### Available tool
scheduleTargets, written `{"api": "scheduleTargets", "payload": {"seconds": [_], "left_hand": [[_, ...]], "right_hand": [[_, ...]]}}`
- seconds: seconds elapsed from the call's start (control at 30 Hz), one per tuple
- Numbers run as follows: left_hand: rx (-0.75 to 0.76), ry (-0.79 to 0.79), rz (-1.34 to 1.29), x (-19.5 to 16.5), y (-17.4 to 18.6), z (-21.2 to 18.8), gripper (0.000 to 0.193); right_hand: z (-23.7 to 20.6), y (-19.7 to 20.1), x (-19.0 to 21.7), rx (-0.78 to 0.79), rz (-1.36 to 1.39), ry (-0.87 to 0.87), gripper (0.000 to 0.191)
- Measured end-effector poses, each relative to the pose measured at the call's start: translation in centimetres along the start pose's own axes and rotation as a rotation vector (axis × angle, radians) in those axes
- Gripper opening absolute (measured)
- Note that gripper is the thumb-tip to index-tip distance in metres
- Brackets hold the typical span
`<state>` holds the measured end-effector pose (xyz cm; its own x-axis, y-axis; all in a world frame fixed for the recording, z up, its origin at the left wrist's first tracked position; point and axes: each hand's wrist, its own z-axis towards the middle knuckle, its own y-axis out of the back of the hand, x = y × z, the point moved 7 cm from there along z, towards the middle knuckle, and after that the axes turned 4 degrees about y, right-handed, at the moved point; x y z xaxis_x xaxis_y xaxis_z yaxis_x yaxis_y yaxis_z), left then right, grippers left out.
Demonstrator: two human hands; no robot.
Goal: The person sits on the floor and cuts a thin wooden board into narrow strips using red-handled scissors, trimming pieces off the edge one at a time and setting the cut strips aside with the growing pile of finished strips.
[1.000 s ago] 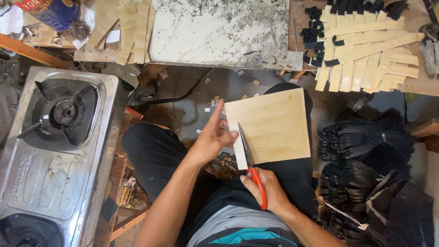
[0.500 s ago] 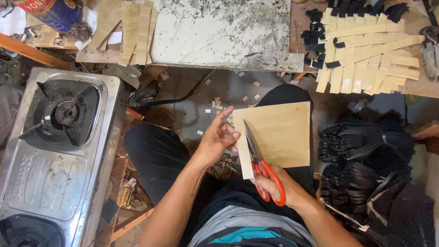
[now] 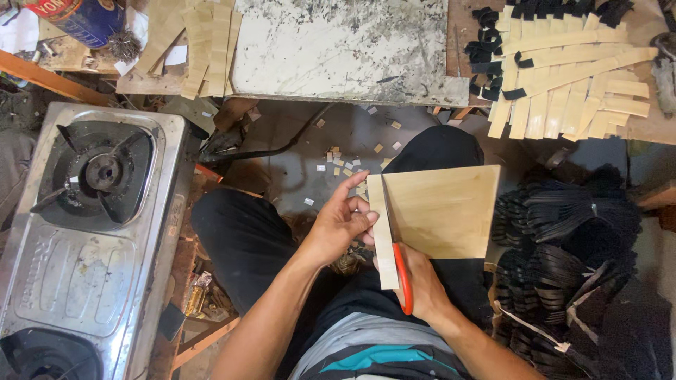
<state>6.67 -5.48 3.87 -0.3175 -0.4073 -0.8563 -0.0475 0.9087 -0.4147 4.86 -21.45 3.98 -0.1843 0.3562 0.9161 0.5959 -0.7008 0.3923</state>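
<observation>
Steel stove [image 3: 84, 232]: a two-burner cooker sits on the floor at the person's left, well apart from the cutting; I see no flame on the burner, so I judge it a small risk, though scraps could drift that way.
Stone-topped table [image 3: 345, 49]: a mottled slab lies beyond the knees, with tan strips stacked at its left edge.
Black pile [image 3: 584, 260]: dark cut pieces are heaped at the right, just beside the sheet; the sheet's far corner could snag there if it swings.
Tan strips [image 3: 570, 91]: a fan of finished strips lies on the board to the upper right.
Tan sheet [image 3: 440, 211]: it is held over the lap and is nearly cut through along its left side; if it tilts, I think the cut line wanders and the strip comes out uneven.
Narrow strip [image 3: 384, 232]: it hangs beside the sheet and looks close to coming free; it may drop onto the cluttered floor.
Left hand [image 3: 341, 229]: its grip pinches the strip, fingertips close to the blade line, so a nick seems the main danger.
Right hand [image 3: 422, 281]: its grip is closed round the red-handled scissors [image 3: 402, 274], below the sheet; a hurried snip could slip.
Floor scraps [image 3: 345, 165]: small offcuts are scattered ahead.
</observation>
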Motion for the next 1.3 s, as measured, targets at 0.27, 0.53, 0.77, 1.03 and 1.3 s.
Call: {"api": "scheduleTargets", "payload": {"seconds": [0.27, 0.53, 0.77, 1.03, 1.3], "left_hand": [[0.020, 0.023, -0.019, -0.1, -0.5, 0.2, 0.077], [0.020, 0.001, -0.047, 1.7, -0.4, 1.1, 0.078], [-0.222, -0.150, 0.183, -2.1, 6.6, 2.2, 0.078], [-0.542, -0.545, 0.642, -18.8, 18.4, 3.5, 0.062], [-0.702, -0.602, 1.044, -29.0, 24.6, 6.4, 0.062]], "right_hand": [[-0.7, 0.4, -1.7, -0.074, -0.091, -0.016, 0.016], [-1.1, 2.5, -3.8, -0.203, 0.034, -0.188, 0.020], [-1.4, 4.4, -6.8, -0.299, 0.819, -0.371, 0.017], [-1.5, 2.9, -7.8, -0.252, 0.562, -0.304, 0.015], [-1.7, 2.8, -8.6, -0.244, 0.550, -0.346, 0.020]]}}
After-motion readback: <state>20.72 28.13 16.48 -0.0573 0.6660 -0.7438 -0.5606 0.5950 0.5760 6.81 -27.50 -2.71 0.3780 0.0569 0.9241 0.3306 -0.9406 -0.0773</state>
